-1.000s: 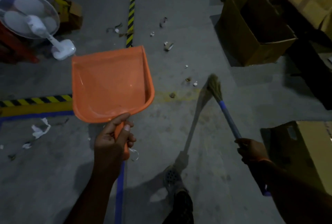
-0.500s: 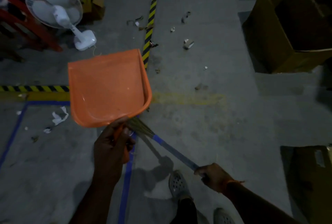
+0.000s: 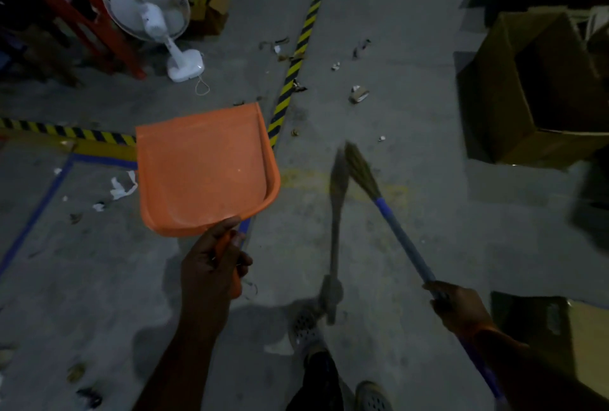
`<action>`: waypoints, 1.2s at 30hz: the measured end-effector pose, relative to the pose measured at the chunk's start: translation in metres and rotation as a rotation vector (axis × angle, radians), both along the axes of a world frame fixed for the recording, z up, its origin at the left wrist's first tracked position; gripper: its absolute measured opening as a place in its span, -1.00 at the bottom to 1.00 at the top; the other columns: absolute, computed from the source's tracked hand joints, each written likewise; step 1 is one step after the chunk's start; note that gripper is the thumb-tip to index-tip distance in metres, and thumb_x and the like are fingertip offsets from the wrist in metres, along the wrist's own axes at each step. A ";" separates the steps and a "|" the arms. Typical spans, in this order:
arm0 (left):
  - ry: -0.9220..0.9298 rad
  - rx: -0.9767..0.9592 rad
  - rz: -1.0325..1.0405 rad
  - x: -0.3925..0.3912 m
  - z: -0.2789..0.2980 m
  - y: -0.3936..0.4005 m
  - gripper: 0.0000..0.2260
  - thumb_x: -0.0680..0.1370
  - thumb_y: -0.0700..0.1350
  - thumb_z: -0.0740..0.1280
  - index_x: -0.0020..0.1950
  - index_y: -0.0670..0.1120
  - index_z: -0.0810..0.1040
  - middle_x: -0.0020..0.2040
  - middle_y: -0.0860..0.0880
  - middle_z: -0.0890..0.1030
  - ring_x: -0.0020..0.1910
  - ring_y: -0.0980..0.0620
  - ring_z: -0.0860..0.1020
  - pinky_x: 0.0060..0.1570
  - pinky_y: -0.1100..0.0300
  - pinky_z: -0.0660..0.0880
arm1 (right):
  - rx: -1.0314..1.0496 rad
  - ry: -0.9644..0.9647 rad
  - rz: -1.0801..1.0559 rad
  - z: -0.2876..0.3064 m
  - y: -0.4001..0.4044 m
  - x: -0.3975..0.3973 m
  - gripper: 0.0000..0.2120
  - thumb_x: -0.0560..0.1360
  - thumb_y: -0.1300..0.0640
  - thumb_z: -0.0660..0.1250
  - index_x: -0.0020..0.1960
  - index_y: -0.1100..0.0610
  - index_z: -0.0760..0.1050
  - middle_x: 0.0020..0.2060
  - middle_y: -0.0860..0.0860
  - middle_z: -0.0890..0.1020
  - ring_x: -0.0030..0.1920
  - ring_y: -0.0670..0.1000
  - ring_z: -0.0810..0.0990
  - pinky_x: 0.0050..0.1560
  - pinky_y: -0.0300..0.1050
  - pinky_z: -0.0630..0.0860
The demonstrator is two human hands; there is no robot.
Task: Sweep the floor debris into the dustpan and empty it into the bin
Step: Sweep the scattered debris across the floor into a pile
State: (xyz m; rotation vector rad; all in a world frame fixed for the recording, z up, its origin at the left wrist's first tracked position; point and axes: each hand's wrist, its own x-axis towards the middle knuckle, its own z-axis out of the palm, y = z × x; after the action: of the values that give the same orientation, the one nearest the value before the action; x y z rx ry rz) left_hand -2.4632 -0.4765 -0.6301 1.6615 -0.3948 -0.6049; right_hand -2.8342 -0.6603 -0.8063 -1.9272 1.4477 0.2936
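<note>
Dustpan: orange dustpan (image 3: 204, 170) held above the floor, pan empty, mouth pointing away.
Left hand: left hand (image 3: 211, 265) wraps its fingers round the dustpan's handle.
Broom: broom (image 3: 389, 213) angled down, bristles near the floor, right of the dustpan.
Right hand: right hand (image 3: 458, 307) grips the blue shaft.
Debris: paper scraps (image 3: 358, 94) scattered beyond the broom.
Surroundings: cardboard box (image 3: 527, 87) at right, white fan (image 3: 148, 15) at left, striped tape (image 3: 296, 61) between.

Dustpan and broom held over a littered concrete floor

The left hand (image 3: 211, 265) grips the orange dustpan (image 3: 204, 166) by its handle; the right hand (image 3: 459, 307) holds the blue-handled broom (image 3: 392, 222), bristles raised. Paper scraps (image 3: 122, 186) lie beside the dustpan.
</note>
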 end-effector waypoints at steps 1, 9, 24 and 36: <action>-0.007 0.002 -0.004 -0.003 0.001 -0.004 -0.80 0.62 -0.27 0.35 0.15 -0.02 0.65 -0.31 -0.06 0.62 -0.40 0.05 0.55 -0.46 0.21 0.45 | -0.006 0.002 -0.044 0.000 -0.006 -0.009 -0.69 0.45 0.25 0.43 0.10 -0.08 0.59 -0.25 -0.10 0.57 -0.37 -0.14 0.44 -0.24 -0.28 0.45; 0.012 -0.009 -0.057 0.021 0.003 -0.053 -0.78 0.62 -0.30 0.33 0.19 -0.08 0.64 -0.17 -0.17 0.61 -0.38 0.08 0.57 -0.42 0.23 0.49 | 0.077 0.087 -0.029 -0.008 -0.021 0.014 -0.70 0.47 0.19 0.39 0.16 -0.04 0.58 -0.23 -0.18 0.55 -0.24 -0.11 0.57 -0.17 -0.33 0.47; -0.017 -0.023 -0.120 0.042 -0.003 -0.200 -0.77 0.63 -0.28 0.33 0.22 -0.07 0.65 -0.33 -0.12 0.60 -0.38 0.04 0.55 -0.40 0.23 0.50 | 0.050 -0.076 0.043 -0.006 -0.138 0.089 -0.64 0.44 0.16 0.39 0.20 -0.10 0.59 -0.02 -0.07 0.69 -0.04 -0.03 0.68 -0.07 -0.32 0.47; 0.012 -0.044 -0.011 -0.013 -0.007 -0.336 -0.77 0.63 -0.30 0.31 0.25 -0.10 0.61 -0.09 -0.18 0.65 -0.33 0.01 0.57 -0.41 0.17 0.50 | 0.134 0.029 -0.114 -0.005 -0.300 0.013 -0.67 0.49 0.24 0.36 0.23 0.02 0.57 -0.21 0.02 0.65 -0.41 0.02 0.63 -0.46 -0.19 0.57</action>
State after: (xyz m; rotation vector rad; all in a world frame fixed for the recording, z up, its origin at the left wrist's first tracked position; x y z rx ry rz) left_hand -2.4764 -0.8129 -0.6368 1.6143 -0.4057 -0.6105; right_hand -2.8210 -0.9607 -0.8113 -1.7330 1.5109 0.3576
